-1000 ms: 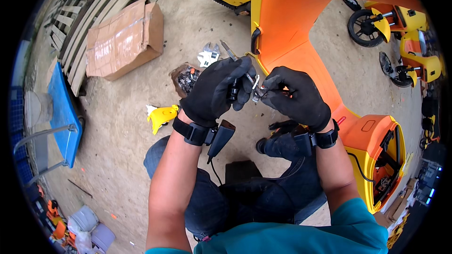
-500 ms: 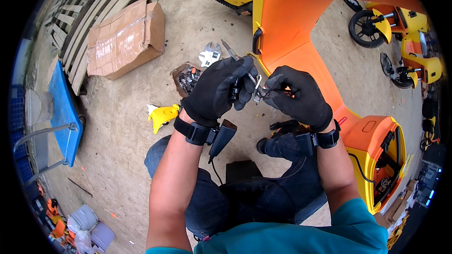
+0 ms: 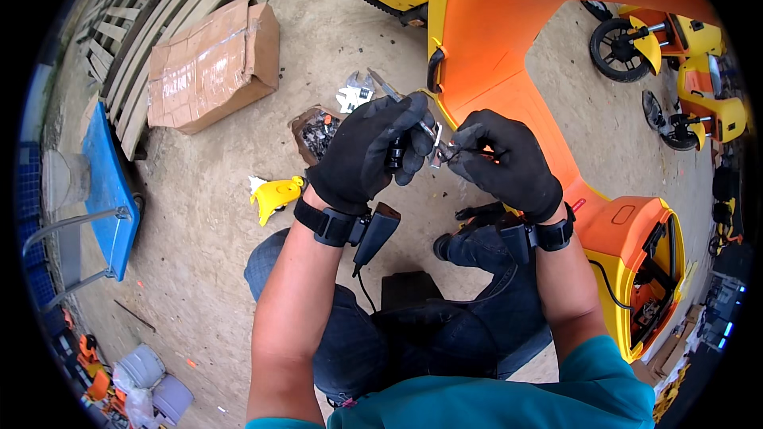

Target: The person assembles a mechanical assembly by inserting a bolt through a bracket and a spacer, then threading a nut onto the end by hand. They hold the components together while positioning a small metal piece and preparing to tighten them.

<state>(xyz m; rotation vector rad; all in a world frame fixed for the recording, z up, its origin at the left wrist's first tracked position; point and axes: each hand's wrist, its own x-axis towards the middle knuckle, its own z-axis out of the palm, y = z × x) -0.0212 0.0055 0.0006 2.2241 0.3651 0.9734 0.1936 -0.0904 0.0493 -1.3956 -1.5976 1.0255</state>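
Note:
Both hands wear black gloves and meet in front of me, above the floor. My left hand (image 3: 372,147) is closed round a slim metal rod (image 3: 381,83), whose tapered end sticks out up and to the left. A ribbed black cylinder (image 3: 395,154) also shows under its fingers. Between the hands is a small shiny metal bracket (image 3: 436,145), near the left fingertips. My right hand (image 3: 509,163) pinches at the bracket's right side, where a small dark piece with a touch of red shows; the fingers mostly hide it.
An orange and yellow scooter body (image 3: 485,56) stands close on the right. On the floor lie an adjustable wrench (image 3: 354,94), a torn carton of small parts (image 3: 303,129) and a yellow plastic piece (image 3: 276,197). Farther left are a cardboard box (image 3: 207,67) and a blue cart (image 3: 110,191).
The rod and bracket have tilted slightly, the rod's tip shifting a little left. Both hands keep nearly the same place and grip.

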